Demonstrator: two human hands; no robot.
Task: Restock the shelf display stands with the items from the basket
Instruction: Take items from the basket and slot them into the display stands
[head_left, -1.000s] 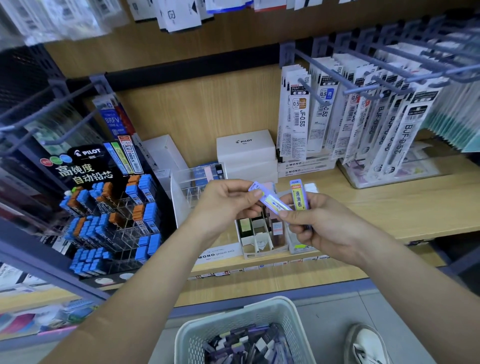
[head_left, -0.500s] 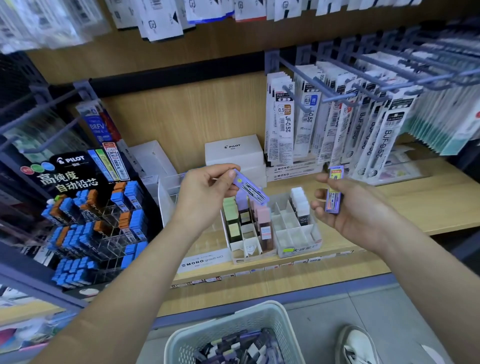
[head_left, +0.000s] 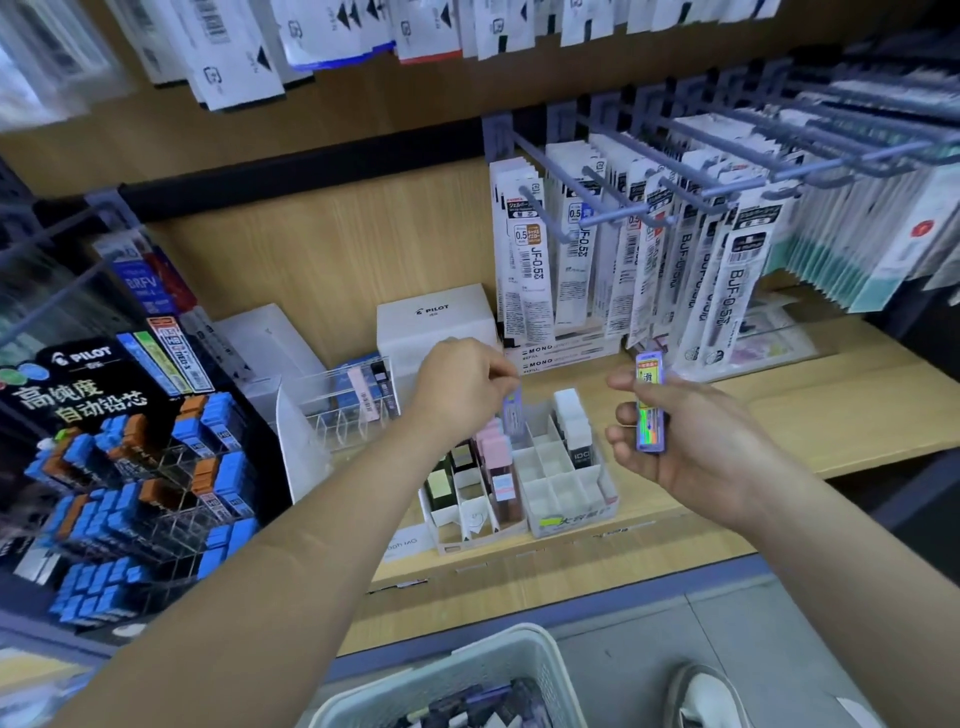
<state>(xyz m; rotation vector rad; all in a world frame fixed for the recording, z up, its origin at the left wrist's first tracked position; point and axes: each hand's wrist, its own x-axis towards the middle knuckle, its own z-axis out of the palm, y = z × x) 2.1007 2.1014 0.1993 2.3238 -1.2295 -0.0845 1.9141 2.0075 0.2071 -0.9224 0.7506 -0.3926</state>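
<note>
On the far right I see white refill packs (head_left: 524, 270) hanging in rows on grey hooks (head_left: 613, 192). Just left of them a white PILOT box (head_left: 434, 322) stands against the wooden back panel (head_left: 322, 260). Flat MONO boxes (head_left: 561, 356) lie under the packs. At the top, more packets (head_left: 234, 62) hang. Near right, a white shoe (head_left: 701, 696) is on the grey floor (head_left: 649, 634).

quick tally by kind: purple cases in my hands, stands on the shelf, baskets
purple cases: 2, left case in left hand, right case in right hand
card stands: 2, left card stand, right card stand
clear stand: 1
black pilot stand: 1
basket: 1
total: 7
</note>
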